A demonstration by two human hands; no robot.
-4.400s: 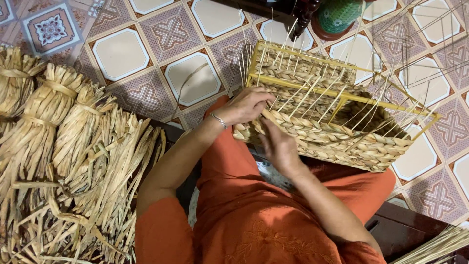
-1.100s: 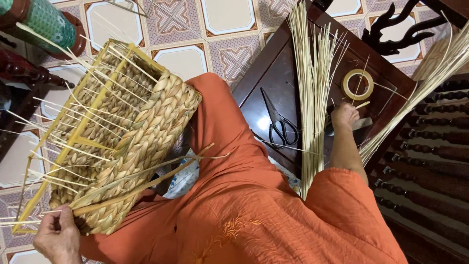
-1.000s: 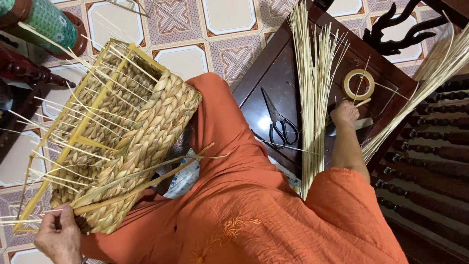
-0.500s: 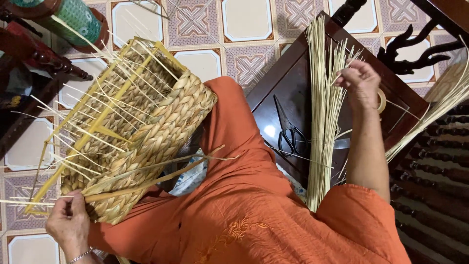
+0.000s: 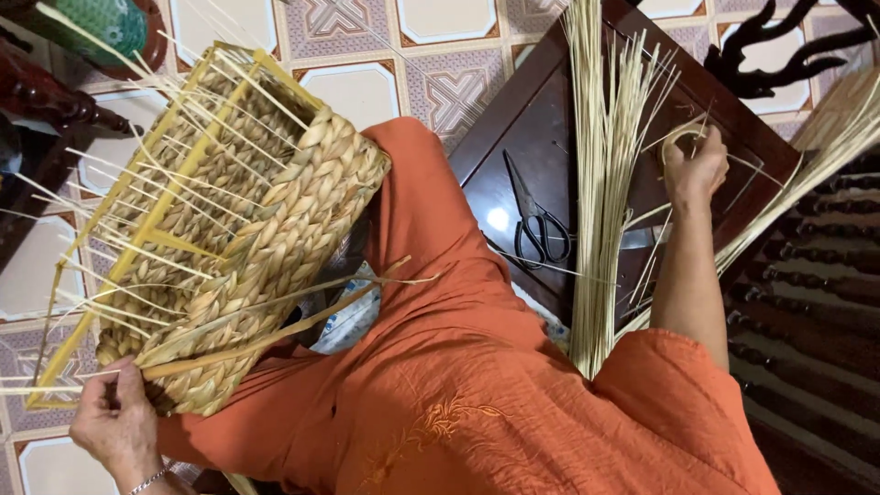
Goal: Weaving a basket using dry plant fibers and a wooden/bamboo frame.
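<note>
A half-woven straw basket (image 5: pixel 247 229) on a yellow frame rests on my lap, over my orange clothes. My left hand (image 5: pixel 117 423) grips its lower corner and loose weaving strands. My right hand (image 5: pixel 694 170) reaches out over a dark wooden table (image 5: pixel 550 128) and closes around a roll of tape, partly hidden by my fingers. A long bundle of pale straw stalks (image 5: pixel 605 174) lies on the table just left of that hand. Black scissors (image 5: pixel 536 220) lie left of the bundle.
Patterned floor tiles (image 5: pixel 367 87) lie beyond my knee. A green container (image 5: pixel 101 23) stands at the top left near dark carved furniture (image 5: pixel 46 92). A dark carved wooden chair (image 5: pixel 807 275) stands at the right, with more straw (image 5: pixel 825 147) leaning across it.
The view swung from the basket to the table. My right hand moved along the table from near the scissors up to the tape roll and closed on it. My left hand kept hold of the basket.
</note>
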